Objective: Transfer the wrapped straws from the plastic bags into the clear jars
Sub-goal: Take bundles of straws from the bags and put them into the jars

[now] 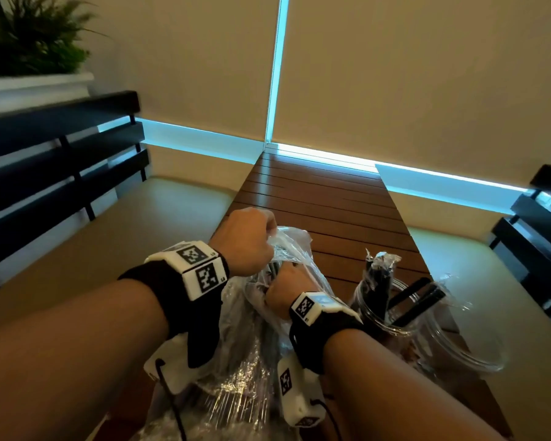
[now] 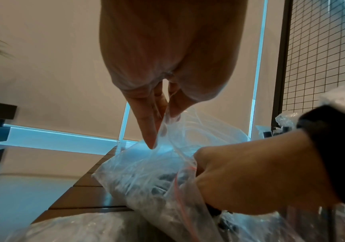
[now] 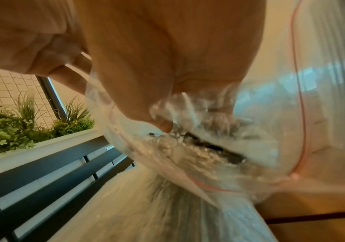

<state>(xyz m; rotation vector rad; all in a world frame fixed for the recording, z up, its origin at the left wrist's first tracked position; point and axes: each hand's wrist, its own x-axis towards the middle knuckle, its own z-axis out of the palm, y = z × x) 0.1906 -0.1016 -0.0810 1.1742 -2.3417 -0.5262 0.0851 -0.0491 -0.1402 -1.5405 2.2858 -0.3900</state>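
On my head view the slatted wooden table (image 1: 325, 198) carries the clear plastic bag (image 1: 236, 338) nearest me, with two clear jars (image 1: 392, 316) to its right already holding dark wrapped straws (image 1: 379, 278). My left hand (image 1: 245, 240) pinches the bag's rim. Only the left wrist view shows the bag's red seal line. My right hand (image 1: 283, 288) is inside the mouth; its wrist view shows straws at its fingertips, grip unclear. I read no writing, only the wristbands' coded squares.

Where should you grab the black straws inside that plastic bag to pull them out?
Probably by their top ends, reaching down through the mouth of the plastic bag. The left hand holds the rim up, so the opening faces up, and the wrapped straws point toward it. The right hand is already inside.
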